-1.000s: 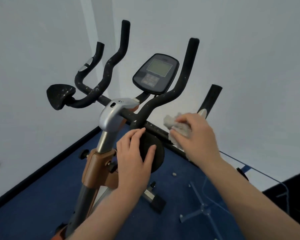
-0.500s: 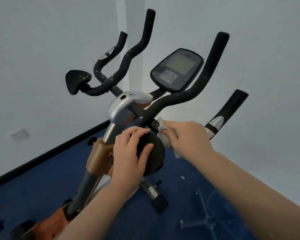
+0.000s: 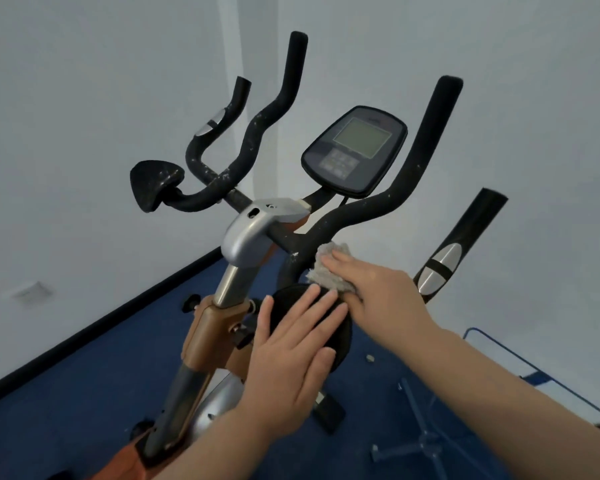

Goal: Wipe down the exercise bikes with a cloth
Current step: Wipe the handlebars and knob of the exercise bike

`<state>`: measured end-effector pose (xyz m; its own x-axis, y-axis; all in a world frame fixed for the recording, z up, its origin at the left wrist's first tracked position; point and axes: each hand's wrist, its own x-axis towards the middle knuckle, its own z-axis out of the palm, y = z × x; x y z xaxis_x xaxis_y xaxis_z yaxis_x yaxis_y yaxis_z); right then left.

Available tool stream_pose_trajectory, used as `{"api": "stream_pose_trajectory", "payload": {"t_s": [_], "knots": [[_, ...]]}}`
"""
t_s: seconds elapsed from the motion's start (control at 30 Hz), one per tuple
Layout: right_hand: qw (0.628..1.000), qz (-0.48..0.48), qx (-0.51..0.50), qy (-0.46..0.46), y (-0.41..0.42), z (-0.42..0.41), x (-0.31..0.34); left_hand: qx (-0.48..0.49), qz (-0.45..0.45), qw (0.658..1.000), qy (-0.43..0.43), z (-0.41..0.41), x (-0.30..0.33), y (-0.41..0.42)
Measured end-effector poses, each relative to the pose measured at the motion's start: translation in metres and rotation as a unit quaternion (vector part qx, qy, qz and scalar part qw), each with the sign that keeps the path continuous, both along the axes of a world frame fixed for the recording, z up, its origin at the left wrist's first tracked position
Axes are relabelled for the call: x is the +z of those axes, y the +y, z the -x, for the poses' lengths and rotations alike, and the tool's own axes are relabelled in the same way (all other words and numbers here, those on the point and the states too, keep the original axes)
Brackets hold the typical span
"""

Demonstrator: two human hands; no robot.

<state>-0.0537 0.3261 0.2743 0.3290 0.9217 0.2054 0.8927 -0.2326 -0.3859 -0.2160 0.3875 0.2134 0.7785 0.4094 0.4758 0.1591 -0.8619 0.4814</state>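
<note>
I see the gray cloth [image 3: 329, 268] bunched up against the black handlebar [image 3: 357, 213] of the exercise bike [image 3: 246, 233], near the middle of my view. My right hand [image 3: 378, 292] lies on top of the cloth with its fingers pressing it to the bar; I cannot tell how tightly they curl round it. Just at 7 o'clock from the cloth, my left hand [image 3: 291, 348] lies flat with straight fingers on the round black pad [image 3: 340, 337]. At 1 o'clock from the cloth is the dark screen [image 3: 355, 150]. At 9 o'clock another black pad [image 3: 153, 180] sticks out. The blue floor [image 3: 84, 393] lies below, and white walls [image 3: 84, 98] stand behind the bike.
</note>
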Motion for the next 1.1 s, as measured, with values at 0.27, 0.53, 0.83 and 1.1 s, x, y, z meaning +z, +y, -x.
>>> {"api": "stream_pose_trajectory", "payload": {"t_s": [0.27, 0.53, 0.83, 1.1], "knots": [[0.989, 0.087, -0.017, -0.117, -0.029, -0.016, 0.02, -0.054, -0.092, 0.994, 0.004, 0.004, 0.003, 0.031], [0.996, 0.054, -0.044, -0.063, 0.014, 0.0, 0.008, -0.04, -0.077, 0.994, -0.068, -0.004, -0.005, 0.031], [0.997, 0.025, -0.06, -0.051, 0.002, -0.005, 0.012, -0.037, -0.076, 0.99, -0.109, -0.009, -0.009, 0.032], [0.981, 0.069, 0.044, -0.179, -0.043, -0.019, 0.019, -0.052, -0.052, 0.989, -0.132, -0.01, -0.001, 0.031]]}}
